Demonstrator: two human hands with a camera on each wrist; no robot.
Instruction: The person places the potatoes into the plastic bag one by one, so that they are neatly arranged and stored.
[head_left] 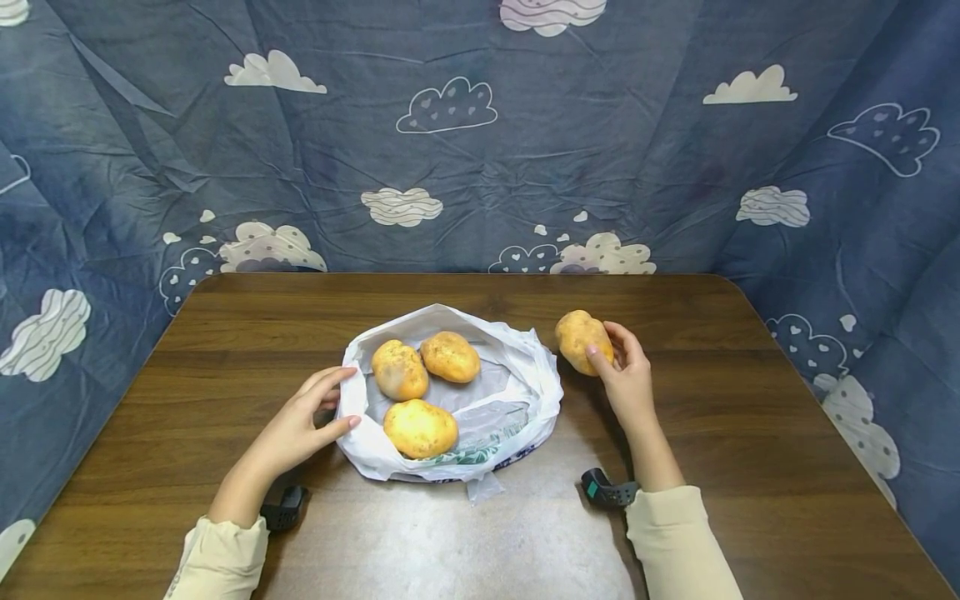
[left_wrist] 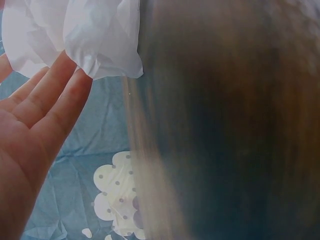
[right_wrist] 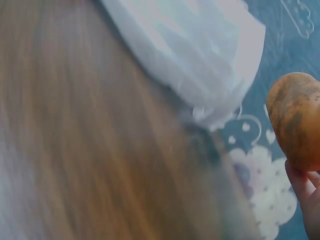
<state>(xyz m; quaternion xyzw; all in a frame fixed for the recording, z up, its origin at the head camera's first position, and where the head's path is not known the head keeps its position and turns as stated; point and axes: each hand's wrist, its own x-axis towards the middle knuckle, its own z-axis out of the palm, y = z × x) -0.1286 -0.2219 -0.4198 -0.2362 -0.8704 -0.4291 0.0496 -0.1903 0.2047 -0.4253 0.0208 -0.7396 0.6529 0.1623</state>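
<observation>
A white plastic bag [head_left: 551, 392] lies wide at the mouth on the table, with three potatoes inside: one at the left [head_left: 400, 371], one behind [head_left: 451, 357], one in front [head_left: 420, 428]. My left hand [head_left: 303, 421] holds the bag's left rim, index finger and thumb set apart along it. In the left wrist view, the bag's white film [left_wrist: 102, 42] covers some fingertips. Right of the bag, my right hand [head_left: 628, 375] grips another potato [head_left: 579, 340] between thumb and fingers. Dark patches mark this potato [right_wrist: 295, 117] in the right wrist view.
The brown wooden table [head_left: 712, 400] runs back to a blue cloth [head_left: 480, 167] printed with white clouds. Black bands with small devices sit at the left wrist [head_left: 283, 508] and right wrist [head_left: 609, 490]. A clear plastic scrap [head_left: 485, 487] sticks out at the bag's front.
</observation>
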